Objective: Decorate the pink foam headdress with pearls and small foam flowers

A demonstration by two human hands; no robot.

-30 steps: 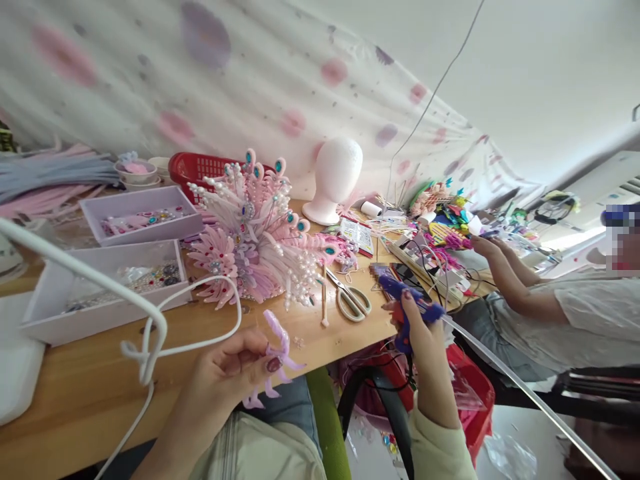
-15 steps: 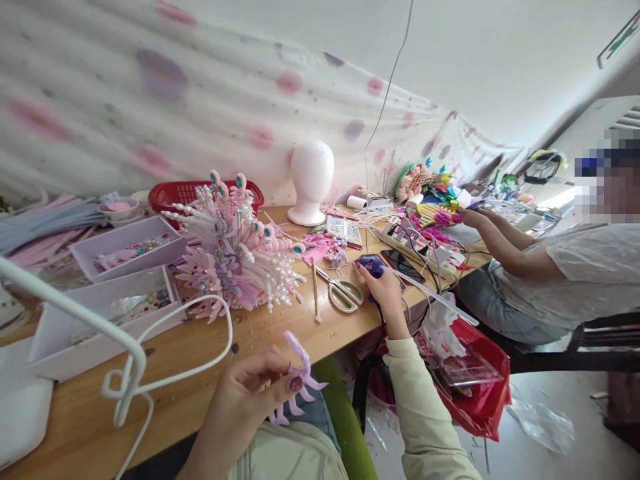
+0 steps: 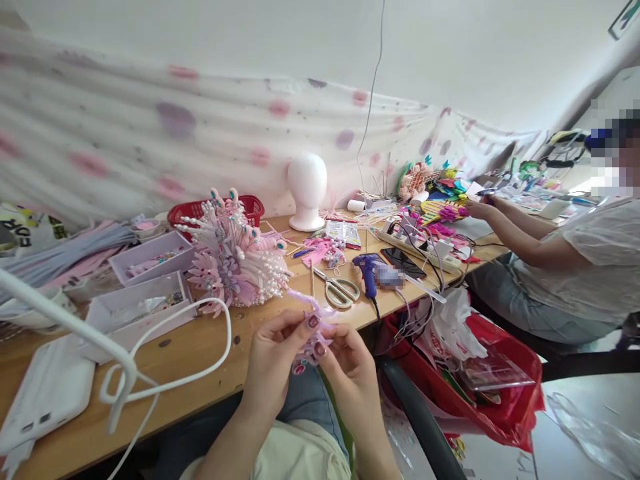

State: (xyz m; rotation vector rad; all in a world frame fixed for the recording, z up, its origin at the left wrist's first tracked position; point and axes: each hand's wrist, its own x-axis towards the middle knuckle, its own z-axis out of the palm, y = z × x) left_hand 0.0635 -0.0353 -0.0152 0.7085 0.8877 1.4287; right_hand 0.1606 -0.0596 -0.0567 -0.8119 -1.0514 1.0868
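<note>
In front of my lap, both hands hold a lilac fuzzy ornament [image 3: 320, 312] with curling prongs and small coloured gems at its lower end. My left hand [image 3: 275, 357] pinches it between thumb and fingers. From the other side my right hand [image 3: 354, 377] grips it too, thumb close to the left thumb; the fingers cover part of the piece. Just beyond lie scissors [image 3: 341, 292] with pale handles, and right of them a blue glue gun [image 3: 369, 275] with a clear glue stick [image 3: 425, 288] at its back.
Pink beaded ornaments [image 3: 235, 250] stand bunched beside gem boxes [image 3: 135, 303]. A white foam head [image 3: 307, 190] is behind. A white stand with a looped cable [image 3: 227, 333] juts in at left. At right are a power strip [image 3: 425, 250], a red bag [image 3: 520, 400] and a co-worker [image 3: 595, 253].
My right hand has let go of the glue gun, which now lies on the table, and has come to the lilac ornament. My left hand has moved up and right with it.
</note>
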